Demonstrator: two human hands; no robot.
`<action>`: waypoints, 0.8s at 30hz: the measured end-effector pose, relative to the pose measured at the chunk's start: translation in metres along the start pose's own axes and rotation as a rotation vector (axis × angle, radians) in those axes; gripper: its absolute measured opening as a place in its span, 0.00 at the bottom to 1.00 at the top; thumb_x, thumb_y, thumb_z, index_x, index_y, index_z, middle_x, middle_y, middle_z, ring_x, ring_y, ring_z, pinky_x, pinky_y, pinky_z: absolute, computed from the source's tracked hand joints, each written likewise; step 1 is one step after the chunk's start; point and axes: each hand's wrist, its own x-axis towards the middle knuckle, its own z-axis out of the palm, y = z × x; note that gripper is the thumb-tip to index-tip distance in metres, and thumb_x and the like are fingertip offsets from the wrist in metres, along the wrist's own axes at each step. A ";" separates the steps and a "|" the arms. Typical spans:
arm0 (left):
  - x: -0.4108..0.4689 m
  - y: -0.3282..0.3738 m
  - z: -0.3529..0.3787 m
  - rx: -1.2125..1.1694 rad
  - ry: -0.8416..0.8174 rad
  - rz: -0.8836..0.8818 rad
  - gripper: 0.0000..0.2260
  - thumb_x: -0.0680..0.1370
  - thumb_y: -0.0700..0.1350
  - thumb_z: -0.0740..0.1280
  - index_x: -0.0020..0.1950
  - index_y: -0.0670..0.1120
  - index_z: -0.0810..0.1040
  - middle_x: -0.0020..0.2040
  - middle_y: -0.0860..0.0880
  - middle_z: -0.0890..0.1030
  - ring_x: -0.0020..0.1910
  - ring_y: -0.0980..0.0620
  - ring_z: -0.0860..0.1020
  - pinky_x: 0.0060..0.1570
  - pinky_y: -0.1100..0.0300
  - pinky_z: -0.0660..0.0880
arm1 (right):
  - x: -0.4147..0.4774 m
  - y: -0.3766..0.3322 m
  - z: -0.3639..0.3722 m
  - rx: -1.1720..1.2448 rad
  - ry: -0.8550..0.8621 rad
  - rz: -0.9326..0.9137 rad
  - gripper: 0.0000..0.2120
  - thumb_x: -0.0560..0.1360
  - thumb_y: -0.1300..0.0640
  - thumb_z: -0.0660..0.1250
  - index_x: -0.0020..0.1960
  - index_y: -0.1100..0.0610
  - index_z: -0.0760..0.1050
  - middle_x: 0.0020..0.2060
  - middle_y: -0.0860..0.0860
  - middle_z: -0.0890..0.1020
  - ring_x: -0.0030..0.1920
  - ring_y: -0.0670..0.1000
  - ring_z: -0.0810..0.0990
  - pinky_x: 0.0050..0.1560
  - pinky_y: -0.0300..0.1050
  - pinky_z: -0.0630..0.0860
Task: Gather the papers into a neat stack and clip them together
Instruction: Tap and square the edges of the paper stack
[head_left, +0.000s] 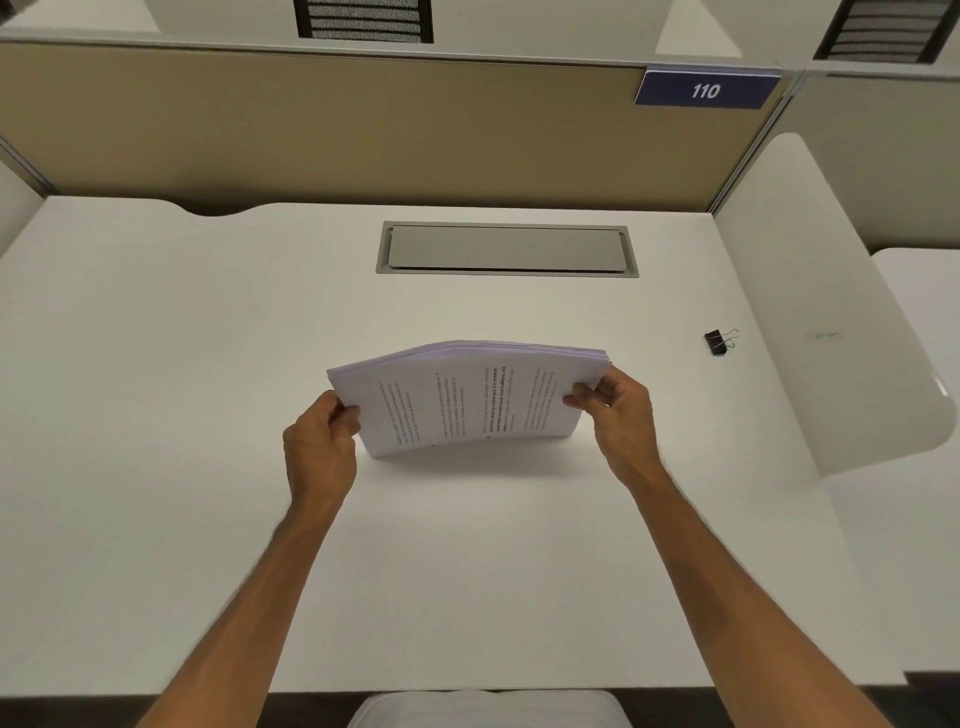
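Both hands were on the paper stack (470, 397), holding it upright on its long edge at the middle of the white desk (208, 364), printed face toward the person. Left hand (321, 441) was clamped on the left short edge, thumb on the near face, fingers wrapped behind. Right hand (618, 410) was clamped on the right short edge the same way, fingertips (574, 397) pinching the front sheet. Bottom edge of the stack touched the desk, and it cast a shadow toward the person. Stack bowed, middle bulging up and away; top edges fanned slightly at the left corner, so the sheets weren't fully flush there. Text on the top page ran sideways, too small to read.

Black binder clip (717, 342) lay on the desk well apart from the stack, off to the right and a bit further back, wire handles pointing right. Neither hand touched it. No clip on the papers.

Grey cable-access flap (506, 249) sat flush in the desk behind the stack, lid down. Tan partition panel (311, 130) ran along the back edge of the desk, with a blue sign reading 110 (706, 89) at its upper right. White side divider (831, 312) stood at the right edge of the desk. Both forearms were bare, reaching in from the near edge
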 end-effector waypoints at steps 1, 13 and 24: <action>-0.001 0.000 0.000 -0.006 -0.004 0.004 0.09 0.82 0.35 0.62 0.57 0.42 0.81 0.48 0.49 0.84 0.48 0.43 0.83 0.56 0.42 0.80 | -0.001 0.001 0.000 -0.010 0.000 -0.004 0.15 0.78 0.70 0.65 0.63 0.61 0.79 0.54 0.57 0.85 0.56 0.58 0.83 0.57 0.57 0.82; -0.010 0.009 0.009 -0.068 -0.169 0.016 0.14 0.86 0.38 0.52 0.70 0.47 0.66 0.61 0.50 0.77 0.51 0.50 0.82 0.53 0.55 0.74 | -0.013 -0.001 0.018 -0.091 -0.018 -0.057 0.14 0.83 0.65 0.56 0.68 0.60 0.67 0.53 0.42 0.77 0.52 0.32 0.79 0.51 0.44 0.84; -0.005 0.001 0.008 -0.162 0.104 0.025 0.07 0.81 0.34 0.64 0.52 0.39 0.81 0.48 0.47 0.84 0.44 0.49 0.83 0.51 0.56 0.81 | 0.000 0.004 0.002 -0.030 0.067 -0.061 0.10 0.79 0.69 0.64 0.54 0.60 0.81 0.47 0.51 0.86 0.45 0.49 0.85 0.53 0.50 0.84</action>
